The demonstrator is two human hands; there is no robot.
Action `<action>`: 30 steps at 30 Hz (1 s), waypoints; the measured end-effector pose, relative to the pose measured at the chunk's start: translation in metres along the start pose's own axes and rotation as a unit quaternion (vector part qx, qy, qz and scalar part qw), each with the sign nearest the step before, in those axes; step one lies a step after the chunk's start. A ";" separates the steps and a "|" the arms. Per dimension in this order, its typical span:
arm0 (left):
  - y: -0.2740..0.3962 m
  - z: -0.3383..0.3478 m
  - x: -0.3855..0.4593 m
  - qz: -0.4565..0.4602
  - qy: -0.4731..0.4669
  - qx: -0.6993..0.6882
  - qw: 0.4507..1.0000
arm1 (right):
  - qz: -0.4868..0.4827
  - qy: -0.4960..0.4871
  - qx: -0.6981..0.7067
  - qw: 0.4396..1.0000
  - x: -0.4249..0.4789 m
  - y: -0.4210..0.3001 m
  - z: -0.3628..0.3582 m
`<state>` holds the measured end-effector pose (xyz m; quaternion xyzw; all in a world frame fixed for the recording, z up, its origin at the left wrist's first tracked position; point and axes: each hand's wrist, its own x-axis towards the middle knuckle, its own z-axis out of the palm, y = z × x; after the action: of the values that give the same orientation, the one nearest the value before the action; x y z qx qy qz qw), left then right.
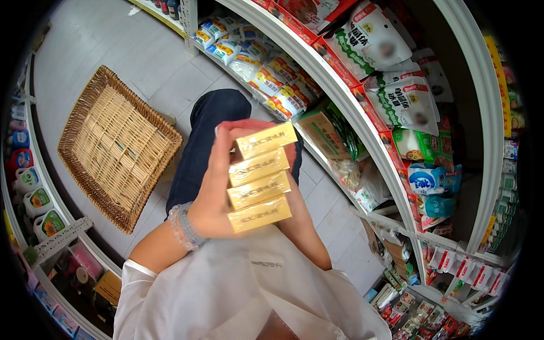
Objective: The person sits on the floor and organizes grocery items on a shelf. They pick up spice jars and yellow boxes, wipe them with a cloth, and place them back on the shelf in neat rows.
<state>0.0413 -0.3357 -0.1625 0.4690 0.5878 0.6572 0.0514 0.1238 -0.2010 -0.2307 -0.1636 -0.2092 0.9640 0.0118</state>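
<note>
Several small gold cartons (260, 176) with a glossy wrap sit in a slightly fanned stack in front of my lap, their printed ends facing up. My left hand (212, 199), with beaded, clear and grey bands at its wrist, grips them from the left. On the other side my right hand (294, 191) holds the stack from the right and beneath; the cartons hide much of it. Reddened fingers curl around the far end, but which hand they belong to is unclear. Dark blue trousers (223, 110) show behind the cartons.
A rectangular wicker basket (114, 144) stands to the left on grey floor tiles (165, 76). Shelving (374, 106) with bagged goods curves along the right, above a low shelf of packets (255, 63). Detergent bottles (38, 202) line the left shelf.
</note>
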 end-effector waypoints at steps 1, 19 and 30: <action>0.003 -0.001 0.001 0.018 0.014 -0.013 1.000 | -0.012 0.013 -0.033 0.999 -0.001 -0.004 0.002; -0.054 -0.030 -0.044 -0.083 0.086 0.141 0.983 | -0.236 0.131 -0.227 0.936 0.044 0.012 0.055; -0.081 -0.029 -0.063 -0.161 0.103 0.200 0.961 | -0.190 0.072 -0.438 0.876 0.048 0.030 0.057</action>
<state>0.0176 -0.3706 -0.2599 0.2988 0.7770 0.5540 0.0015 0.0615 -0.2467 -0.2082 -0.1781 -0.6359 0.7383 0.1369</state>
